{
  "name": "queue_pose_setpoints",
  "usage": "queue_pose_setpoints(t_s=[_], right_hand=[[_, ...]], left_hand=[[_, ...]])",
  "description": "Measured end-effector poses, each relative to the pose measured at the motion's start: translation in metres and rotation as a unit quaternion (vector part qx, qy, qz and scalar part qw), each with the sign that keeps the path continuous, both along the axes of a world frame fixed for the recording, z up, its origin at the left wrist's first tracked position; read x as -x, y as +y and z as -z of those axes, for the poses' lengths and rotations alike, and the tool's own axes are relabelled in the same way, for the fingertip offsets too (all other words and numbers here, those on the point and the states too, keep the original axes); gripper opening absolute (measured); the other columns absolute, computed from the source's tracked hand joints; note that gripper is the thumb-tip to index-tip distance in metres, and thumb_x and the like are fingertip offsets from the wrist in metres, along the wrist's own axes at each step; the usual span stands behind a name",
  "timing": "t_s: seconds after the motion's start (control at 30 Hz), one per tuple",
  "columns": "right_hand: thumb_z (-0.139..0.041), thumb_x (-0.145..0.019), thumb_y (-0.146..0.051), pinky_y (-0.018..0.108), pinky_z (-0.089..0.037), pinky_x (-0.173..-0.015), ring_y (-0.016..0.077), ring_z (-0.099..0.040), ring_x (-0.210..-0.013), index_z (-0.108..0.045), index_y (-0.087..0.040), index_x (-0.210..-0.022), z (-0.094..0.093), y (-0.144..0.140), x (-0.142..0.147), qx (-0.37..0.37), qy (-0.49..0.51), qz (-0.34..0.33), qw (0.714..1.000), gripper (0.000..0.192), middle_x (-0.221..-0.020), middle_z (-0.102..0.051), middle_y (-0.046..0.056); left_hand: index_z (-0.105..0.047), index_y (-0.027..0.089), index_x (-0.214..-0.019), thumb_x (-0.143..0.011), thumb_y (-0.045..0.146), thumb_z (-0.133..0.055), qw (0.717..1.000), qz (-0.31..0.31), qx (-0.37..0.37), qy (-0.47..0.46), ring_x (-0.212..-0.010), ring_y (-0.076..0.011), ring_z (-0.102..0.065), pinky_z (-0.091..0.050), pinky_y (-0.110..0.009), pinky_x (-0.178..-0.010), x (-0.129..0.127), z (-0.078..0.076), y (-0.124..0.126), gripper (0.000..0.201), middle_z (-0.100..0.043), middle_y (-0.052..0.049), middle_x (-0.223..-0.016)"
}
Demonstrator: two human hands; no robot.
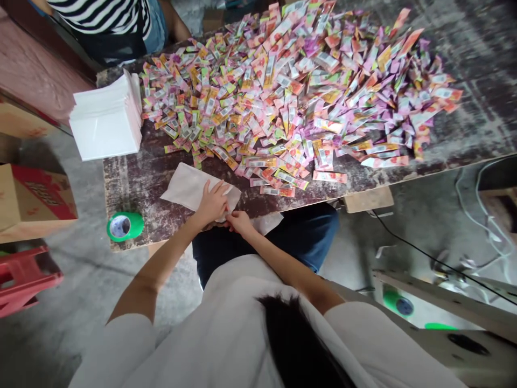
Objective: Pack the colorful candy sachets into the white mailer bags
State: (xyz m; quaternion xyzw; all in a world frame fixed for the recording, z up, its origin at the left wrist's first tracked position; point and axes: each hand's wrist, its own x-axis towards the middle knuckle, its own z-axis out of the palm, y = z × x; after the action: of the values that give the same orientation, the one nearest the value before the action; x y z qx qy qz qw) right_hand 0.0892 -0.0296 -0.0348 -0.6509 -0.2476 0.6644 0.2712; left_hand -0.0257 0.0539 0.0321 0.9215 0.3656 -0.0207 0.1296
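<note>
A flat white bag (pixel 189 186) lies at the near edge of the worn wooden table (pixel 153 215). My left hand (pixel 214 202) rests on it with the fingers spread, pressing it flat. At the bag's near right corner, my right hand (pixel 240 222) has its fingers closed in a pinch on the edge; the fingertips are partly hidden. Just beyond the bag spreads a large heap of small, colourful printed sachets (pixel 262 108). Another white piece (pixel 267 222) shows on my lap, beside my right hand.
A stack of white bags (pixel 107 121) stands at the table's left end. Near the left corner sits a green tape roll (pixel 125 226). Cardboard boxes (pixel 36 202) and a red stool (pixel 28 280) are on the left. Across the table is a person in a striped top (pixel 107 19).
</note>
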Motion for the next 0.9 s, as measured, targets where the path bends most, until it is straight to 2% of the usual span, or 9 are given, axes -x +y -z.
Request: queue_pose_setpoints(t_s=[0.17,0.3,0.4,0.47,0.53,0.6,0.7,0.8,0.9], right_hand=[[-0.056,-0.090,-0.014,0.015,-0.032,-0.040,0.0043,-0.049,-0.037,-0.063,-0.015,-0.069,-0.004,-0.009,-0.001,-0.006,0.013,0.005,1.000,0.022,-0.060,-0.068,-0.001],[-0.057,-0.090,-0.013,0.014,-0.032,-0.040,0.0051,-0.054,-0.042,-0.063,-0.014,-0.072,-0.009,-0.021,0.003,0.022,0.052,-0.010,0.998,0.019,-0.065,-0.071,0.002],[-0.058,-0.091,-0.014,0.014,-0.041,-0.047,0.0057,-0.060,-0.051,-0.064,-0.015,-0.087,-0.007,-0.029,0.005,0.007,0.109,-0.006,0.994,0.007,-0.078,-0.075,0.004],[-0.058,-0.091,-0.016,0.016,-0.046,-0.053,0.0072,-0.064,-0.057,-0.062,-0.016,-0.100,-0.002,-0.037,0.000,-0.013,0.142,-0.020,0.990,0.009,-0.085,-0.076,0.005],[-0.061,-0.089,-0.018,0.019,-0.050,-0.058,0.0093,-0.066,-0.062,-0.060,-0.018,-0.110,0.004,-0.048,-0.012,-0.045,0.151,-0.045,0.986,0.022,-0.088,-0.075,0.004],[-0.068,-0.083,-0.020,0.024,-0.053,-0.065,0.0113,-0.067,-0.066,-0.060,-0.019,-0.114,0.006,-0.061,-0.030,-0.100,0.115,-0.076,0.985,0.033,-0.087,-0.074,0.002],[-0.071,-0.079,-0.023,0.030,-0.055,-0.076,0.0149,-0.067,-0.074,-0.068,-0.018,-0.104,-0.004,-0.070,-0.054,-0.206,-0.007,-0.112,0.972,0.025,-0.088,-0.073,0.003],[-0.061,-0.088,-0.026,0.034,-0.054,-0.088,0.0188,-0.068,-0.091,-0.071,-0.019,-0.101,-0.023,-0.055,-0.055,-0.307,-0.075,-0.101,0.943,0.018,-0.100,-0.074,0.007],[-0.057,-0.088,-0.019,0.038,-0.051,-0.099,0.0213,-0.068,-0.104,-0.069,-0.020,-0.113,-0.032,-0.024,-0.031,-0.313,-0.040,-0.094,0.944,0.028,-0.111,-0.073,0.007]], left_hand=[[-0.074,0.017,-0.082,-0.085,0.016,-0.053,0.999,-0.037,-0.013,-0.018,-0.142,-0.0353,-0.042,-0.009,-0.068,-0.122,0.002,0.010,-0.001,0.022,-0.059,-0.014,-0.142],[-0.073,0.014,-0.092,-0.085,0.013,-0.050,0.993,-0.099,-0.053,-0.028,-0.139,-0.0341,-0.046,-0.008,-0.067,-0.123,0.007,0.018,0.007,0.025,-0.059,-0.017,-0.139],[-0.072,0.014,-0.095,-0.088,0.013,-0.047,0.991,-0.114,-0.065,-0.012,-0.135,-0.0324,-0.050,-0.017,-0.062,-0.123,0.008,0.022,0.008,0.026,-0.061,-0.017,-0.137],[-0.072,0.014,-0.097,-0.088,0.014,-0.048,0.993,-0.106,-0.056,-0.001,-0.131,-0.0312,-0.053,-0.026,-0.058,-0.121,0.008,0.024,0.004,0.026,-0.061,-0.017,-0.136],[-0.072,0.014,-0.101,-0.089,0.014,-0.048,0.994,-0.096,-0.043,0.009,-0.129,-0.0311,-0.055,-0.031,-0.056,-0.118,0.006,0.026,0.000,0.027,-0.060,-0.018,-0.138],[-0.072,0.013,-0.105,-0.088,0.013,-0.049,0.995,-0.098,-0.028,0.013,-0.131,-0.0321,-0.053,-0.031,-0.056,-0.118,0.005,0.026,-0.003,0.029,-0.058,-0.019,-0.140],[-0.072,0.013,-0.104,-0.084,0.008,-0.049,0.995,-0.095,0.003,0.001,-0.139,-0.0325,-0.046,-0.026,-0.057,-0.121,0.005,0.022,-0.007,0.031,-0.054,-0.018,-0.146],[-0.072,0.017,-0.107,-0.082,0.011,-0.051,0.997,-0.059,0.040,-0.042,-0.147,-0.0318,-0.035,-0.020,-0.059,-0.122,0.011,0.010,-0.011,0.034,-0.047,-0.014,-0.153],[-0.071,0.021,-0.114,-0.089,0.025,-0.050,0.989,-0.027,0.075,-0.128,-0.147,-0.0277,-0.035,-0.023,-0.053,-0.123,0.028,-0.002,-0.009,0.034,-0.044,-0.010,-0.156]])
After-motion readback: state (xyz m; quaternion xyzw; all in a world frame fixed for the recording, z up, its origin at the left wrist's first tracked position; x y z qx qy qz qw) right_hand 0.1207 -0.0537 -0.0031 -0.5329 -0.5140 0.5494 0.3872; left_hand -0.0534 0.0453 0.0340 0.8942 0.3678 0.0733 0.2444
